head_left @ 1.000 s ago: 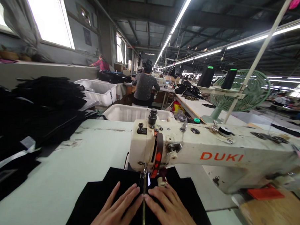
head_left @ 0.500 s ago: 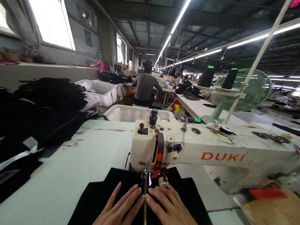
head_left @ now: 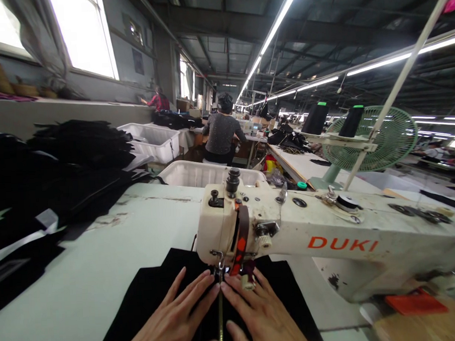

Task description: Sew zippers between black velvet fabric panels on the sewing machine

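Black fabric (head_left: pixel 142 300) lies flat on the pale table beneath the head of a white sewing machine (head_left: pixel 282 223). A zipper with gold-coloured teeth (head_left: pixel 220 319) runs down its middle to the presser foot (head_left: pixel 219 265). My left hand (head_left: pixel 177 313) lies on the fabric left of the zipper, fingers stretched forward. On the other side, my right hand (head_left: pixel 256 310) is spread flat on the fabric. The fingertips of both hands are close to the presser foot, and the right fingers are partly behind a small cream knob (head_left: pixel 248 282). The needle cannot be made out.
Stacks of black cloth pieces (head_left: pixel 76 152) cover the table's left side. White plastic bins (head_left: pixel 212 171) stand behind the machine. Two black thread cones (head_left: pixel 315 119) and a green fan (head_left: pixel 388 136) are at right. A co-worker (head_left: pixel 220 130) sits ahead. A red item (head_left: pixel 416 301) lies lower right.
Both hands have slid forward with the fabric and zipper, bringing the fingertips nearer the presser foot. The fabric's far edge sits a little farther under the machine. The camera view has shifted slightly.
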The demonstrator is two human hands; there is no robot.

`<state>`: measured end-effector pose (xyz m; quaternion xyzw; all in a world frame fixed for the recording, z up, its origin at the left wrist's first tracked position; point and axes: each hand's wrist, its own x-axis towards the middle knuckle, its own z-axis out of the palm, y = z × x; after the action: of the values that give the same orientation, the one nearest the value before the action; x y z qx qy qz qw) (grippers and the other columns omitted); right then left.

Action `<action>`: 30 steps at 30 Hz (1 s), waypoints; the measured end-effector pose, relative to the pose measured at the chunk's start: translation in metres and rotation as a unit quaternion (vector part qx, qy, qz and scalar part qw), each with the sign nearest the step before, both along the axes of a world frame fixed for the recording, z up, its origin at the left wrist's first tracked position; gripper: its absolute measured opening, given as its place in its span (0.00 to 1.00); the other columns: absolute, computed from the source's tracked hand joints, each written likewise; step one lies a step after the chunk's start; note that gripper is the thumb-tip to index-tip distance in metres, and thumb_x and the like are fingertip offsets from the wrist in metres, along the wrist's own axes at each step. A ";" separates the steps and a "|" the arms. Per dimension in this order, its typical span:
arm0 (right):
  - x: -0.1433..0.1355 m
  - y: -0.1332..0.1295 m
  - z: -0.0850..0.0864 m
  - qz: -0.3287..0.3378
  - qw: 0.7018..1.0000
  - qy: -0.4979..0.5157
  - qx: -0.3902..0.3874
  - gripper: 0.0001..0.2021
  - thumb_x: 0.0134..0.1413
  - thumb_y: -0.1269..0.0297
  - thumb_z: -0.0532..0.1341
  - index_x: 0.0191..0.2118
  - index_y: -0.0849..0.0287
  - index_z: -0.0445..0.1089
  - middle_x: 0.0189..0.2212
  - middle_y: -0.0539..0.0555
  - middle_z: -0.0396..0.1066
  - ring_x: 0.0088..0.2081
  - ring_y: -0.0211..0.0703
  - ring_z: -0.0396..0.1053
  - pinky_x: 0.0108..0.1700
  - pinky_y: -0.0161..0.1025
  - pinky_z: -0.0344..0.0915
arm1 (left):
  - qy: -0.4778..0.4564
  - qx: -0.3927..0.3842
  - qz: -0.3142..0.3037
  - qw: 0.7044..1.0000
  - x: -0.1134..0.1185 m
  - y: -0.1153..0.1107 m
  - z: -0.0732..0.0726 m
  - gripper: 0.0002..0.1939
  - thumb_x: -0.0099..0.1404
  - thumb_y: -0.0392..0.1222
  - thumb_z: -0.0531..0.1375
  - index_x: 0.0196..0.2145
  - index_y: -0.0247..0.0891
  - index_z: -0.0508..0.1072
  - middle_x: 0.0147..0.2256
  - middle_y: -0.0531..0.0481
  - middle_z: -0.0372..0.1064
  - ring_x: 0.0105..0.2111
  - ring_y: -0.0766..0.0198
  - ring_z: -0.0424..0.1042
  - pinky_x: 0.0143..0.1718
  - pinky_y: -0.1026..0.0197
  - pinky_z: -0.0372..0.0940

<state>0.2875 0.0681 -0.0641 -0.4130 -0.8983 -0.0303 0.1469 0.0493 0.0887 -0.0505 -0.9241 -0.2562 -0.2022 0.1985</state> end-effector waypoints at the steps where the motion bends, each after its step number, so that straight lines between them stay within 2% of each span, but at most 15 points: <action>1: 0.000 0.000 0.000 0.001 1.000 0.003 0.005 0.31 0.54 0.71 0.60 0.64 0.58 0.61 0.60 0.55 0.68 0.60 0.51 0.67 0.64 0.58 0.59 | -0.001 0.000 0.001 1.000 0.000 0.000 0.000 0.29 0.65 0.52 0.61 0.59 0.35 0.69 0.55 0.41 0.72 0.53 0.49 0.73 0.51 0.51 0.72; 6: 0.004 0.001 -0.004 0.008 0.999 0.012 0.030 0.31 0.54 0.70 0.61 0.65 0.57 0.60 0.60 0.54 0.68 0.59 0.50 0.68 0.63 0.55 0.61 | 0.012 0.005 0.015 1.000 0.000 -0.003 0.000 0.28 0.64 0.53 0.62 0.58 0.34 0.71 0.55 0.40 0.72 0.52 0.48 0.75 0.49 0.49 0.74; 10: 0.005 0.005 -0.006 0.016 0.999 0.006 0.045 0.31 0.55 0.70 0.61 0.65 0.56 0.59 0.60 0.54 0.68 0.58 0.50 0.70 0.61 0.54 0.64 | 0.022 -0.021 0.008 1.000 -0.001 -0.003 0.001 0.29 0.64 0.53 0.62 0.58 0.34 0.71 0.55 0.39 0.72 0.52 0.46 0.75 0.49 0.47 0.74; 13: 0.005 0.005 -0.006 0.015 0.999 0.014 0.043 0.31 0.56 0.71 0.61 0.66 0.55 0.59 0.60 0.53 0.67 0.59 0.49 0.69 0.63 0.55 0.62 | 0.008 -0.055 0.017 0.998 0.000 -0.003 0.000 0.30 0.63 0.51 0.64 0.59 0.33 0.71 0.56 0.37 0.71 0.53 0.44 0.73 0.51 0.44 0.72; 17: 0.003 0.000 0.001 -0.002 0.999 0.029 0.017 0.27 0.63 0.69 0.58 0.67 0.57 0.58 0.62 0.55 0.65 0.62 0.48 0.64 0.67 0.56 0.56 | -0.011 -0.129 0.030 0.991 0.004 0.000 -0.001 0.30 0.66 0.48 0.62 0.62 0.33 0.66 0.60 0.34 0.65 0.58 0.42 0.68 0.55 0.36 0.66; 22: -0.007 -0.010 0.019 -0.040 0.998 0.013 -0.054 0.22 0.71 0.63 0.52 0.66 0.60 0.60 0.64 0.58 0.62 0.66 0.50 0.58 0.69 0.59 0.48 | 0.027 -0.233 0.047 0.971 0.004 -0.001 0.005 0.28 0.74 0.50 0.54 0.66 0.35 0.61 0.65 0.34 0.57 0.66 0.45 0.55 0.62 0.29 0.50; 25: -0.012 -0.033 0.030 -0.066 0.991 0.028 -0.110 0.22 0.72 0.63 0.50 0.65 0.65 0.60 0.65 0.60 0.60 0.67 0.53 0.54 0.70 0.59 0.46 | 0.038 -0.243 0.047 0.968 -0.002 -0.031 0.010 0.28 0.76 0.50 0.50 0.68 0.34 0.56 0.67 0.33 0.51 0.67 0.41 0.47 0.60 0.26 0.51; 27: -0.015 -0.058 0.034 -0.071 0.983 0.065 -0.154 0.22 0.71 0.60 0.53 0.64 0.65 0.62 0.65 0.60 0.61 0.67 0.52 0.55 0.70 0.56 0.48 | 0.032 -0.224 0.025 0.974 -0.008 -0.065 0.009 0.36 0.73 0.56 0.54 0.70 0.34 0.51 0.69 0.34 0.46 0.67 0.40 0.47 0.59 0.31 0.57; 29: -0.017 -0.083 0.033 -0.048 0.975 0.112 -0.184 0.25 0.66 0.55 0.60 0.64 0.63 0.63 0.64 0.60 0.63 0.66 0.49 0.57 0.70 0.52 0.49 | -0.022 -0.165 0.013 0.986 -0.014 -0.097 0.002 0.46 0.65 0.62 0.61 0.69 0.30 0.52 0.67 0.32 0.50 0.66 0.38 0.51 0.59 0.36 0.61; 30: -0.017 -0.093 0.031 -0.032 0.973 0.132 -0.186 0.28 0.63 0.53 0.63 0.63 0.62 0.63 0.63 0.59 0.64 0.66 0.49 0.58 0.70 0.50 0.48 | -0.049 -0.134 0.016 0.990 -0.016 -0.110 -0.002 0.43 0.63 0.57 0.63 0.67 0.29 0.56 0.65 0.33 0.56 0.65 0.39 0.56 0.59 0.39 0.62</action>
<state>0.2701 -0.0251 -0.0335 -0.4621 -0.8470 0.1878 0.1837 0.0332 -0.0212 -0.0528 -0.9272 -0.3049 -0.2083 0.0634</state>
